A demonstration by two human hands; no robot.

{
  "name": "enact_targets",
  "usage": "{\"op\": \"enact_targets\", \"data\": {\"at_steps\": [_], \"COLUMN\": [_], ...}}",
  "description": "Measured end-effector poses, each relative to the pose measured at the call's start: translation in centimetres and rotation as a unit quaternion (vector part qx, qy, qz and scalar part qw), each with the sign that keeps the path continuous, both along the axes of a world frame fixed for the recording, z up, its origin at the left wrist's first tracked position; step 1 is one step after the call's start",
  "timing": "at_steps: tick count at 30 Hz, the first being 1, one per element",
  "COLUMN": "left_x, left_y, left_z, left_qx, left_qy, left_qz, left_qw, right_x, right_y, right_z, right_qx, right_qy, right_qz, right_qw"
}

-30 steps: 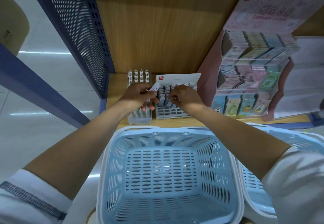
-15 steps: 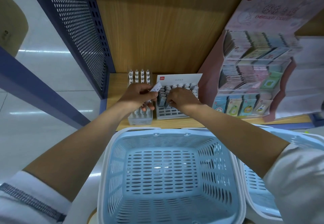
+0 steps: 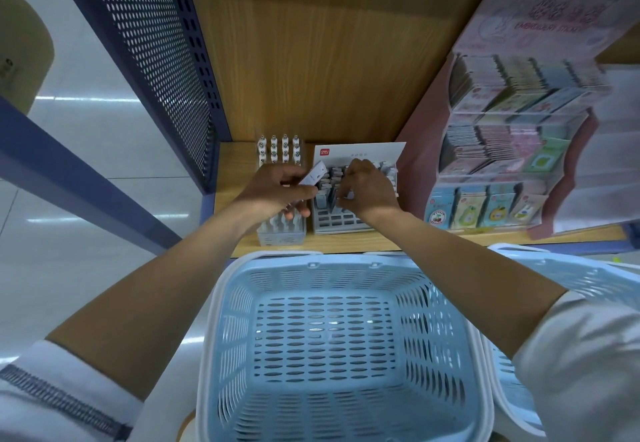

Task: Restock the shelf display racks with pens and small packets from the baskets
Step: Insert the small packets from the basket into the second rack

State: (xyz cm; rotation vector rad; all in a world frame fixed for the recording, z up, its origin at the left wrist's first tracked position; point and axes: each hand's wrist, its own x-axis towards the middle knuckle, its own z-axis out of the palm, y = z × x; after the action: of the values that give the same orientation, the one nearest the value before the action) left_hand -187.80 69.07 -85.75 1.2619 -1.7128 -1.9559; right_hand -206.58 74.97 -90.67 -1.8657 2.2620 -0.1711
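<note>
- Now, furthest left, the pen rack (image 3: 281,234) stands full of white pens (image 3: 280,146), so I judge it needs nothing; I keep my wrist off it.
- My left hand (image 3: 277,192) hovers over that rack, thumb and fingers clamped on a white packet (image 3: 314,174) that juts toward the grey rack (image 3: 332,223) just beside it.
- To seat it well, I'd tip the packet upright, line its narrow edge up with a free slot and slide it straight down without knocking its neighbours.
- My right hand (image 3: 369,189) is down in the grey rack, fingers curled and pinching among the stocked packets (image 3: 327,183); which one is hidden under the knuckles. I use it to part the row and steady it.
- The blue basket (image 3: 221,303) below shows no stock, so this looks like one of the last packets.
- Against the earlier frames, little differs: the left hand still holds the same packet, while the right hand has edged slightly deeper along the row.
</note>
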Motion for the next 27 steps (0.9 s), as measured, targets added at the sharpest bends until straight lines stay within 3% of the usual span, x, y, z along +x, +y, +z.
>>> {"op": "enact_targets", "data": {"at_steps": [3, 6, 8, 11, 14, 16, 19, 24, 27], "left_x": [0.0, -0.1, -0.5, -1.6, -2.2, -1.8, -0.4, 1.1, 1.7], "left_y": [-0.1, 0.0, 0.1, 0.4, 0.5, 0.1, -0.6, -0.5, -0.2], "left_z": [-0.1, -0.1, -0.1, 0.1, 0.0, -0.7, -1.9, -4.2, -5.2], "left_qx": [-0.006, -0.015, -0.028, -0.062, -0.135, -0.280, -0.508, -0.519, -0.524], "left_qy": [-0.003, -0.002, -0.004, -0.018, -0.028, -0.061, -0.150, -0.303, -0.297], "left_qz": [0.001, 0.004, 0.010, 0.009, 0.016, 0.004, -0.037, -0.212, -0.221], "left_qw": [1.000, 1.000, 1.000, 0.998, 0.990, 0.958, 0.847, 0.770, 0.767], "right_x": [-0.6, -1.6, -1.6, -0.8, -0.7, -1.8, -3.0, -0.9, -0.2], "right_y": [0.6, 1.3, 1.4, 1.0, 0.7, 0.9, 1.4, 1.7, 1.2], "right_z": [-0.3, 0.5, 2.4, 4.8, 5.6, 5.7, 5.2, 2.9, 1.7], "right_qx": [0.007, -0.058, -0.083, -0.028, -0.057, -0.092, -0.109, -0.029, -0.005], "right_qy": [-0.055, -0.167, -0.297, -0.491, -0.530, -0.504, -0.342, -0.158, -0.104], "right_qz": [0.014, 0.012, -0.028, -0.073, -0.066, -0.064, -0.045, 0.029, 0.051], "right_qw": [0.998, 0.984, 0.951, 0.868, 0.844, 0.856, 0.932, 0.987, 0.993]}}
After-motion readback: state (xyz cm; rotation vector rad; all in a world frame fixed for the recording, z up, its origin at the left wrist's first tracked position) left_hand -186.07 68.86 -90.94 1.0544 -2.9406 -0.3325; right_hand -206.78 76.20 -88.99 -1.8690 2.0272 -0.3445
